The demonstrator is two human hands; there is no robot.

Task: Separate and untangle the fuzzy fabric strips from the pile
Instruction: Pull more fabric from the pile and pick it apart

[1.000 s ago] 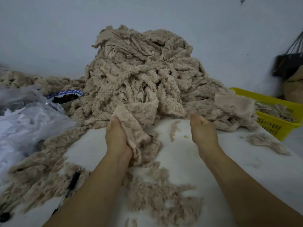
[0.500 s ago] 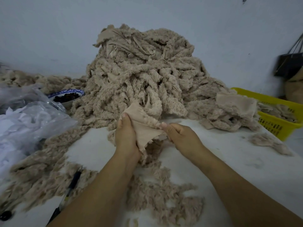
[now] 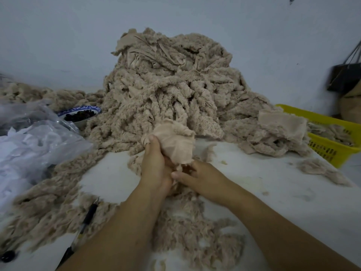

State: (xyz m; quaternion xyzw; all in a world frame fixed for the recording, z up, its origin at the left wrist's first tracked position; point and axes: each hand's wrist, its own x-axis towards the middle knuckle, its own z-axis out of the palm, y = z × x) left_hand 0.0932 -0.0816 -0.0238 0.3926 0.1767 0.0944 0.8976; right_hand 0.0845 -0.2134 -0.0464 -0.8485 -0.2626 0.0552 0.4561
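Near centre of table (image 3: 273, 202), just before pile (image 3: 166, 90): clutching one bunched strip (image 3: 175, 143) in left grip (image 3: 155, 165), pinching its lower end with right grip (image 3: 197, 176). Barely started, seemingly; few loose strips (image 3: 185, 241) nearer, bulk left tangled.

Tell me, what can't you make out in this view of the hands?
All in the head view:
- Fingertips of the right hand: tucked under the fabric strip against the left hand, so its grip is unclear.
- Lower end of the fabric strip: hidden between the hands.
- Contents of the bowl: dark, too small, partly behind the plastic bag.
- The black bag: cut off by the right edge.
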